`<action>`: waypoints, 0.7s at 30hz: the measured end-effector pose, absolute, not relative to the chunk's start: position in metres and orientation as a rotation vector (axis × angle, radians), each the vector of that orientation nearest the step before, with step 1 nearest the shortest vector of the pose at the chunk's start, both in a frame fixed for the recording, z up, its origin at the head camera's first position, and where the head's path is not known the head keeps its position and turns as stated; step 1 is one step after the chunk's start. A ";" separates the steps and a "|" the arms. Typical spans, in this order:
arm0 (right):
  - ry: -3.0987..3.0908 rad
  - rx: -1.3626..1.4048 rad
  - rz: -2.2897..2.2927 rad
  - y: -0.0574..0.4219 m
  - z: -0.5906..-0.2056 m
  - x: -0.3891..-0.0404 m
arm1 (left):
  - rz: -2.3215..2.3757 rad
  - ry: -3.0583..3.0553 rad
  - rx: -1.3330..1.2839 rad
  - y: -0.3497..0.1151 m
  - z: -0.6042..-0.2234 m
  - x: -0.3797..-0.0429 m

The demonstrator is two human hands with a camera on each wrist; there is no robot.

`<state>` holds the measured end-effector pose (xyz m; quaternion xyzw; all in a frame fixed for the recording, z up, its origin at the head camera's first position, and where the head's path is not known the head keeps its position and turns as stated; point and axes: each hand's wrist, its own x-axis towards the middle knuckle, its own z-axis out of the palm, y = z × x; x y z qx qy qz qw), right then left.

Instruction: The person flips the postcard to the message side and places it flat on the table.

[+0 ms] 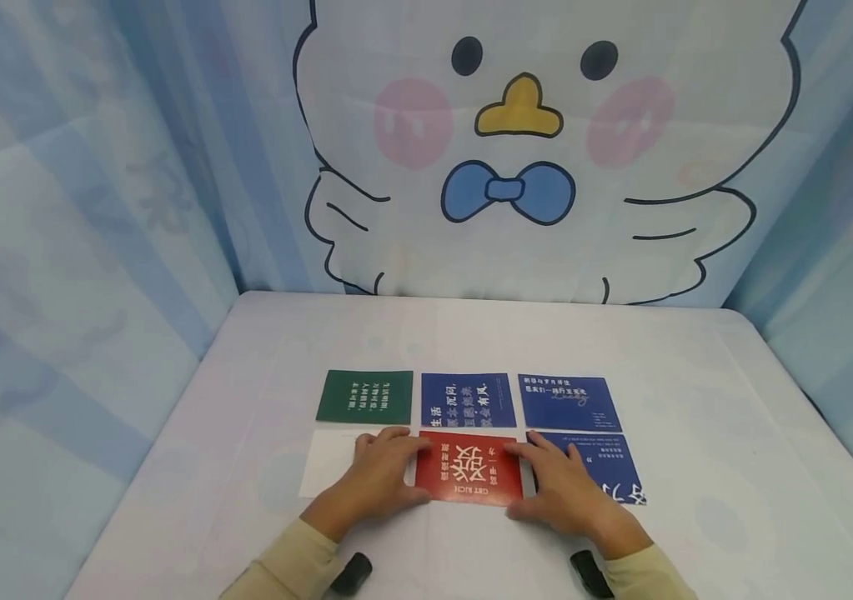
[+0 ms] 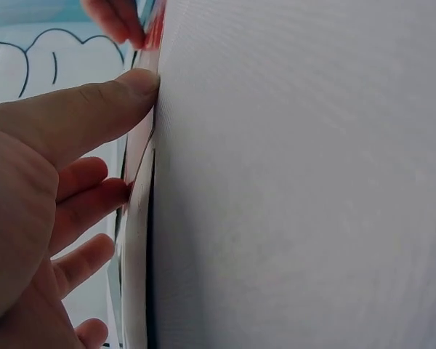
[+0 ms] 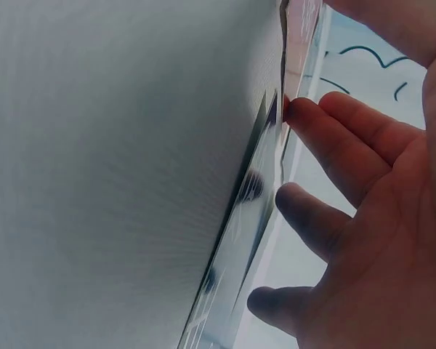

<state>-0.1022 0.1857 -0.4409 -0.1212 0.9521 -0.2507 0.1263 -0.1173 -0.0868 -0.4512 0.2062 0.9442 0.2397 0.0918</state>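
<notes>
A red card (image 1: 469, 468) with white lettering lies flat on the white table. My left hand (image 1: 381, 475) touches its left side, thumb at the near corner and a forefinger at the far one. At the card's right side rests my right hand (image 1: 561, 483), placed in much the same way. The left wrist view shows a straight thumb (image 2: 109, 109) at the card's edge. In the right wrist view, the fingers (image 3: 341, 145) reach toward the cards' edges. A white card (image 1: 327, 462) lies partly under my left hand, and a blue card (image 1: 609, 462) is partly covered by my right.
Behind the red card runs a row: a green card (image 1: 364, 397), a blue card (image 1: 467, 400) and another blue card (image 1: 570, 403). The white table (image 1: 471, 342) ends at a patterned curtain (image 1: 509, 250). A black device (image 1: 352, 574) sits beside my left wrist.
</notes>
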 end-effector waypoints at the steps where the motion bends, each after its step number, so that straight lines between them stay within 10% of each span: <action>1: 2.771 -0.352 -0.729 0.186 -0.441 -0.102 | 0.709 2.802 0.612 -0.087 -0.451 -0.117; 21: 2.793 -0.346 -0.691 0.184 -0.441 -0.102 | 0.655 2.741 0.709 -0.091 -0.449 -0.120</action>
